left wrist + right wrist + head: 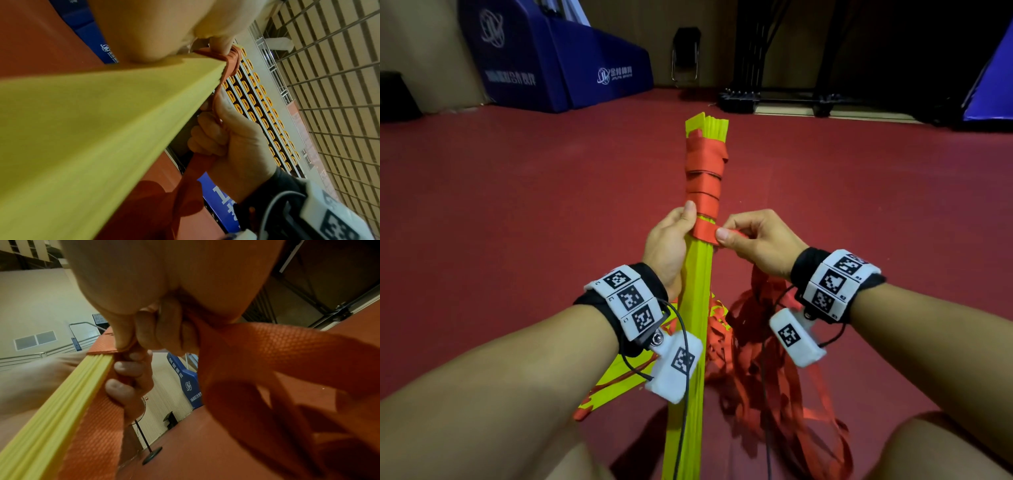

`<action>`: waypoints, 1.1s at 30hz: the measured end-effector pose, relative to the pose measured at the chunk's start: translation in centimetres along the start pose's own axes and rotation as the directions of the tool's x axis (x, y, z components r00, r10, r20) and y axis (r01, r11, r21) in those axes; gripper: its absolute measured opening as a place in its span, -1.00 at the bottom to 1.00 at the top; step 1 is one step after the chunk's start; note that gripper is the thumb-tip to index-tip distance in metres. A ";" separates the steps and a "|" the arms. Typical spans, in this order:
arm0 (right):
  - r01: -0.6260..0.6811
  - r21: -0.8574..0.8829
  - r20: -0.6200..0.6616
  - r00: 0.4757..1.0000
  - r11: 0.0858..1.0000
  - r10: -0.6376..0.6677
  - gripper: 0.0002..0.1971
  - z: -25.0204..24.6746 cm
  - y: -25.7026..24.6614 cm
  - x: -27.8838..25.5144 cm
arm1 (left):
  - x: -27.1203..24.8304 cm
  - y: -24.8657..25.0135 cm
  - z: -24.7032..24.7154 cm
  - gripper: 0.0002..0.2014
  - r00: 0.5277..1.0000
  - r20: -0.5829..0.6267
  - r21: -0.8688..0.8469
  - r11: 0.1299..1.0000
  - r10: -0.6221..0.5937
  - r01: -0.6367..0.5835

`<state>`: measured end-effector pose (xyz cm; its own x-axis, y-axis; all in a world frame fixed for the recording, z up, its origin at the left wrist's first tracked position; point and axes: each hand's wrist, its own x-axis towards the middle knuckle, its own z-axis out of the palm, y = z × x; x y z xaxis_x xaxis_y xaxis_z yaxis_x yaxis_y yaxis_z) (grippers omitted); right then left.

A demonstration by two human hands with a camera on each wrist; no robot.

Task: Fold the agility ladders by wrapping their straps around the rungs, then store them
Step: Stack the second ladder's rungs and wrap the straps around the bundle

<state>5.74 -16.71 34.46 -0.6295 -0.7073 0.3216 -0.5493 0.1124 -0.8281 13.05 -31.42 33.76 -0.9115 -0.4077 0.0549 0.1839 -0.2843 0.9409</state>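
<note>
A stacked bundle of yellow ladder rungs [697, 274] points away from me over the red floor. Red strap [703, 164] is wound in several turns round its far half. My left hand [671, 240] grips the bundle at the nearest turn, thumb lying along the rungs. My right hand [753, 240] pinches the red strap [705, 231] at the bundle's right edge. In the left wrist view the yellow rungs [82, 121] fill the frame and the strap [197, 167] runs through the right fist. The right wrist view shows the strap [277, 344] leading from the curled fingers.
Loose red strap [774, 370] lies heaped on the floor under my right wrist, with more yellow rungs [616, 380] beneath my left. Blue padded blocks [558, 58] stand at the back left, a black chair [686, 54] and a dark wheeled frame [774, 99] behind.
</note>
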 end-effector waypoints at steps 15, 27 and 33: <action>0.047 -0.005 -0.105 0.993 0.999 -0.047 -0.73 -0.5 -0.8 -0.1 | -0.4 -0.4 0.1 -0.47 0.992 0.126 0.104 0.994 0.024 -0.038; -0.079 0.237 0.047 0.996 0.968 0.070 -0.85 0.9 -1.4 -0.1 | -0.4 -0.5 0.2 0.13 0.987 0.154 0.117 0.990 0.054 -0.072; -0.109 0.276 0.136 0.988 0.955 0.074 -0.83 1.4 -2.1 -0.5 | -0.9 -0.8 0.0 -0.18 0.992 0.122 0.120 0.992 0.028 -0.043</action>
<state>8.04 -17.57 35.37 -0.5879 -0.7853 0.1943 -0.3040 -0.0081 -0.9526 13.71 -30.81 32.97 -0.9440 -0.3067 0.1218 0.1773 -0.1599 0.9711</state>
